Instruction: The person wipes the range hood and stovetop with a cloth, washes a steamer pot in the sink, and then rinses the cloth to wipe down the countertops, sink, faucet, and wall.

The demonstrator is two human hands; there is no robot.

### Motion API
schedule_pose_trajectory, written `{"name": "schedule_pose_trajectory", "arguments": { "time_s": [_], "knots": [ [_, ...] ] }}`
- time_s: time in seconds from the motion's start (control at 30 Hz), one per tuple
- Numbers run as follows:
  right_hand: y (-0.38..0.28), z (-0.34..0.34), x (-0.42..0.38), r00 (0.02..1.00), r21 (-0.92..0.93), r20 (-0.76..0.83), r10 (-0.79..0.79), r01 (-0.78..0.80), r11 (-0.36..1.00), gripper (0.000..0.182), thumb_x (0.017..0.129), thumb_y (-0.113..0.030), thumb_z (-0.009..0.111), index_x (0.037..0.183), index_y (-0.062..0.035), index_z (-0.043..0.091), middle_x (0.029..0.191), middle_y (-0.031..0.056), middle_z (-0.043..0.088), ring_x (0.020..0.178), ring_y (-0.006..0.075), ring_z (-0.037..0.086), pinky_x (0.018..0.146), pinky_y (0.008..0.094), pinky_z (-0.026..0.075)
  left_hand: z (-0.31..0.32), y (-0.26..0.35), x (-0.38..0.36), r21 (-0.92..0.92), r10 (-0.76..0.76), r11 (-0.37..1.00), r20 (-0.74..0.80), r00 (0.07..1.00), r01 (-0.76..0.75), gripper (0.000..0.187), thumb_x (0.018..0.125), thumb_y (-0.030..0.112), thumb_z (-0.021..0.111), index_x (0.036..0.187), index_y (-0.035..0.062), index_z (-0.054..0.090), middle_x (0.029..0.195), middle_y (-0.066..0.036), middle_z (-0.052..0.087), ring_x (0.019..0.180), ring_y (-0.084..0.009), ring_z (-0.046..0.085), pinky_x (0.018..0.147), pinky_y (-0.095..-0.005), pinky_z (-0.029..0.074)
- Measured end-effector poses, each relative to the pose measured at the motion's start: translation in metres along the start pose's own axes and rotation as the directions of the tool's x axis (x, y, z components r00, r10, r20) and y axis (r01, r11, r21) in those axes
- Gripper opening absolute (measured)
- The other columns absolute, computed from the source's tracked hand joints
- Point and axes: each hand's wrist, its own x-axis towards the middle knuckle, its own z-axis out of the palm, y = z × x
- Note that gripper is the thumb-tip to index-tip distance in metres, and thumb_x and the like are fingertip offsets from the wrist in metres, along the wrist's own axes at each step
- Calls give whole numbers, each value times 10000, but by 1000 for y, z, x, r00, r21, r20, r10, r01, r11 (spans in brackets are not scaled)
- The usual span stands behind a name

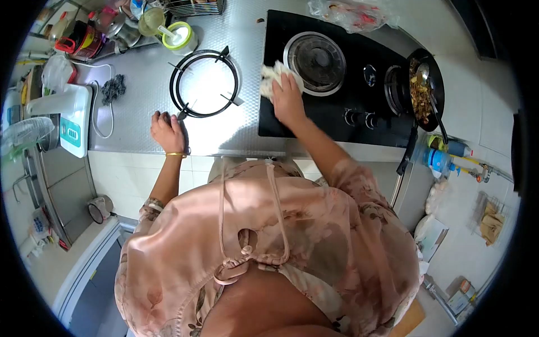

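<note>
My right hand (289, 101) presses a crumpled whitish cloth (275, 76) onto the left edge of the black glass stovetop (272, 121), just left of the uncovered round burner (320, 62). Its fingers are closed over the cloth. On the steel counter (129, 135), my left hand (167, 133) rests with curled fingers around something dark; I cannot tell what it is. A black ring-shaped pot stand (174, 90) lies on the counter just beyond that hand.
A wok (439, 90) with cooked food and a spatula (434, 104) sits on the right burner. A plastic bag (353, 16) lies at the stove's back edge. Jars, a green-rimmed tub (188, 45), a dark scrubber (114, 90) and a white-lidded box (83, 121) stand leftward.
</note>
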Motion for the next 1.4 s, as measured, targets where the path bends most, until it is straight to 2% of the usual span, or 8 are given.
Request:
{"name": "schedule_pose_trajectory", "arguments": {
  "time_s": [0.17,0.33,0.43,0.6,0.77,0.97,1.07,1.4],
  "knots": [
    [20,-14,126,975,376,-53,217,-182,909,242,813,-164,523,982,-38,642,965,233,591,870,396,571,772,424,477,-1,17,-3,217,-26,976,11,1000,23,472,875,366,472,1215,39,472,1321,-186,391,1274,-344,299,1036,-527,183],
    [77,6,216,960,68,-180,214,-205,976,298,796,-201,580,1046,-47,634,1016,201,596,973,366,547,838,403,460,-5,23,-1,233,-66,971,49,997,53,498,882,395,453,1231,40,460,1333,-187,369,1287,-343,274,1041,-527,164],
    [60,17,226,921,-392,340,189,-43,919,327,804,-205,573,1104,-82,621,1071,186,593,1010,364,533,894,388,435,-6,25,0,250,-75,966,41,996,62,465,889,361,458,1247,64,456,1340,-166,376,1287,-324,289,1041,-520,169],
    [42,20,232,948,403,189,257,-314,860,398,812,-251,589,1174,-86,580,1195,185,550,1110,340,514,947,369,398,-4,21,-1,239,-63,970,34,997,53,468,889,368,454,1247,66,453,1338,-167,375,1289,-335,279,1046,-524,159],
    [103,-5,227,866,41,81,493,-497,867,329,827,-226,531,1112,-82,612,1125,189,589,1021,332,571,845,394,454,-5,22,-1,226,-74,972,45,996,62,481,890,378,448,1257,67,444,1346,-174,364,1291,-342,274,1050,-525,148],
    [51,35,154,958,-356,72,278,-235,905,196,799,-165,516,910,-33,608,954,200,591,866,334,573,744,457,448,-5,23,0,242,-67,969,46,997,54,488,878,360,463,1262,60,436,1346,-180,360,1289,-336,278,1045,-523,156],
    [-14,24,76,999,-597,44,21,9,802,299,848,-159,415,1050,-18,584,942,252,586,948,390,562,1018,611,169,-2,19,1,213,-59,976,36,998,51,514,863,401,474,1245,58,459,1337,-175,370,1285,-341,275,1031,-542,166],
    [32,31,139,980,-362,-144,138,-182,914,256,793,-108,467,962,27,604,933,263,565,926,390,533,996,573,216,0,21,-3,246,-30,969,23,999,24,485,884,370,443,1261,66,451,1343,-169,385,1290,-328,284,1044,-512,168]
  ]
}}
